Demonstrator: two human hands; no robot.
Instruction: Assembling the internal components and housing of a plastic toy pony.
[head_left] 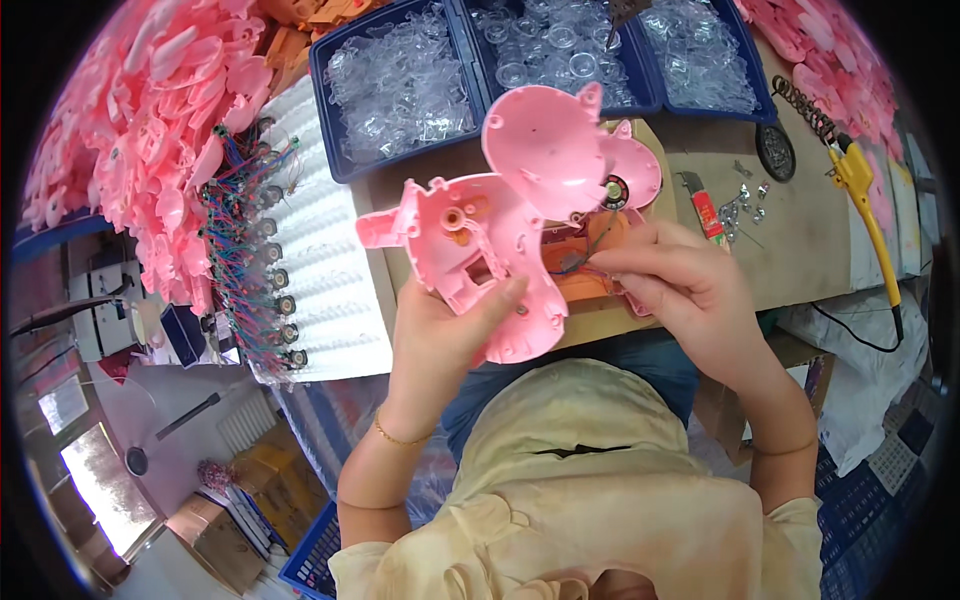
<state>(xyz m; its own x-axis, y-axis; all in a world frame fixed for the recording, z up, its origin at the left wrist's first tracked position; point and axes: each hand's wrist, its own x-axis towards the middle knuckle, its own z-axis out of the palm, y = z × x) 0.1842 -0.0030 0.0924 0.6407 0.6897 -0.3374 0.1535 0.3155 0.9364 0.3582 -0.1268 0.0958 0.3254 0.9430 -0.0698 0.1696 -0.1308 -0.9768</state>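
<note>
The left hand (pixel 450 325) grasps a pink shell (pixel 515 235) at mid-view, thumb over its inner face. At the shell's 3 o'clock, the right hand (pixel 690 285) pinches a dark wire (pixel 575 268). Farther out in view: a knife (pixel 706 212) at 2 o'clock, bins (pixel 480 60) at 12, a pink pile (pixel 150 130) at 10.

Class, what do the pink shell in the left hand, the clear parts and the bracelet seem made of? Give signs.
Pink shell: likely moulded plastic, glossy; thin walls and built-in posts.
Clear parts: probably plastic, shiny; see-through with bright highlights, though glass isn't excluded.
Bracelet: perhaps metal, slightly shiny; gold-coloured, thin.
</note>
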